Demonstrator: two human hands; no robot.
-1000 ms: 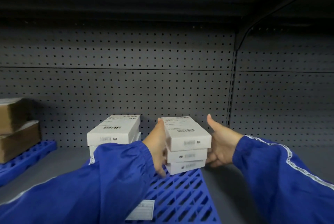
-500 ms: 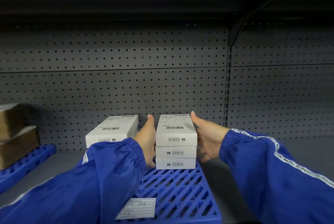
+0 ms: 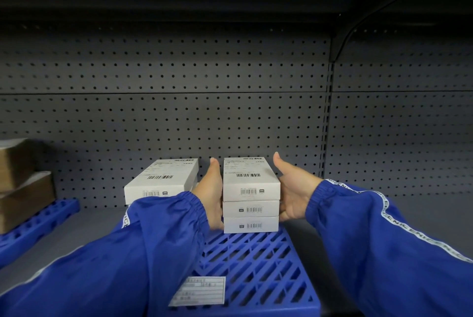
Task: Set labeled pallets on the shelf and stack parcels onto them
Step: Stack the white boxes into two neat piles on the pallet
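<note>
Three white parcels [image 3: 250, 199], stacked on the blue pallet [image 3: 258, 263], sit between your flat, open palms: left hand [image 3: 211, 196] pressed against one side, right hand [image 3: 291, 191] against the other.

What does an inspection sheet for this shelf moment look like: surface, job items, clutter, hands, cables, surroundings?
Surface: grey shelf deck, bare right of the pallet.
Job's things: blue pallet with paper label at its front edge; right stack of three white parcels, squared; left stack beside it, lower boxes hidden by the sleeve.
Clutter: brown cartons on a second blue pallet, far left.
Grippers: left hand flat against the right stack's left side; right hand at its right side, thumb up.
Cables: nothing seen.
Surroundings: perforated back panel; dark shelf overhead.
</note>
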